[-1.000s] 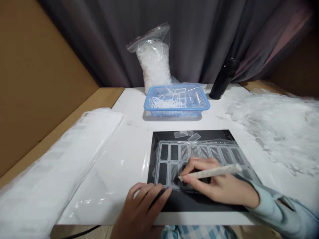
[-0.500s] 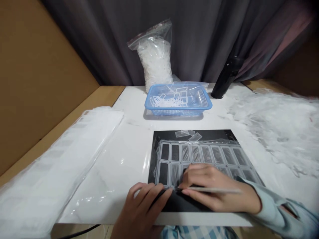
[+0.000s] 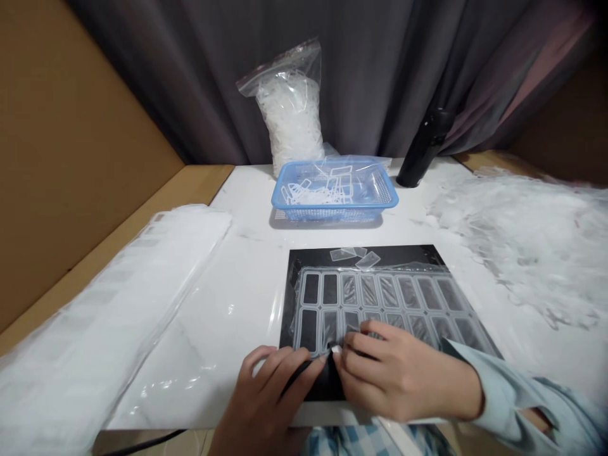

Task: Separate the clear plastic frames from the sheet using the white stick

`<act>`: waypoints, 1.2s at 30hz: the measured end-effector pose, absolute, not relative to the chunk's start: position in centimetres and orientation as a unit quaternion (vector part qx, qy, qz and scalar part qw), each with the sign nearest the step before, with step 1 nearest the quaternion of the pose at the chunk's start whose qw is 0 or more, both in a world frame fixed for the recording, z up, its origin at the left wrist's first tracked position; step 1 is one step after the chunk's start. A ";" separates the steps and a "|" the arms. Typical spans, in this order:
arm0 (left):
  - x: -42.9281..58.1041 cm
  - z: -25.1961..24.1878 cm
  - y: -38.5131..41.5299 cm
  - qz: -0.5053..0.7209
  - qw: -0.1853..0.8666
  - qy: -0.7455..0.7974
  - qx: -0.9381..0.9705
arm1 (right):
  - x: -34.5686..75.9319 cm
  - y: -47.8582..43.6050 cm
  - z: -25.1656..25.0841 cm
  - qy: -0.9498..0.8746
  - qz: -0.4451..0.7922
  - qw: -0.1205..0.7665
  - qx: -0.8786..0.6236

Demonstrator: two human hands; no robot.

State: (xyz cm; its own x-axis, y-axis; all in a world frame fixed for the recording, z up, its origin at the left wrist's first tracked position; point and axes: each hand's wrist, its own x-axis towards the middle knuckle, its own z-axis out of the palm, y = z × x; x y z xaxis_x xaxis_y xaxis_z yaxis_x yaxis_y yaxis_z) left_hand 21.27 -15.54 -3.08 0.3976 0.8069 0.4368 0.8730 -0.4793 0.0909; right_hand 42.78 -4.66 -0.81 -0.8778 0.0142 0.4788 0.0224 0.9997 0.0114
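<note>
black board (image 3: 403, 254) — r hand (image 3: 399, 370) over its front edge, clamped on wht stick (image 3: 399, 437) — l hand (image 3: 275, 392) front-left, fingers apart.

Black is seen on the flat rectangular board (image 3: 323, 387), rows of whitish rounded rectangles are repeated across the clear plastic sheet (image 3: 369, 309), and the oblong plastic basket (image 3: 335, 208) is tinted blue.
</note>
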 end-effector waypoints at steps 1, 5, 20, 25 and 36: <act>21.3 -3.0 -15.5 -0.214 0.076 -0.502 -0.835 | 42.8 -4.6 -0.8 -0.969 -0.012 0.248 -0.014; 21.4 -3.4 -15.6 -0.238 0.051 -0.515 -0.822 | 43.0 -4.2 -0.9 -0.964 -0.038 0.264 -0.024; 21.6 -4.0 -15.5 -0.273 0.050 -0.512 -0.813 | 43.4 -3.3 -1.6 -0.948 -0.036 0.301 -0.101; 21.4 -4.0 -15.5 -0.261 0.039 -0.516 -0.815 | 44.1 -1.7 -1.5 -0.918 0.048 0.344 -0.194; 21.7 -3.9 -15.8 -0.269 0.028 -0.530 -0.804 | 43.9 -1.5 -0.6 -0.889 0.159 0.368 -0.222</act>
State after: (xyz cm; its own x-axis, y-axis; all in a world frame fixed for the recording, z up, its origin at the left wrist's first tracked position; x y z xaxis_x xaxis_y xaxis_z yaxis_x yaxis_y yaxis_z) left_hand 21.68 -15.81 -3.95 0.2930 0.8365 0.4630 0.8670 -0.4367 0.2402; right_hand 43.93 -1.46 -0.63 -0.6306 0.5118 0.5834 0.2786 0.8509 -0.4454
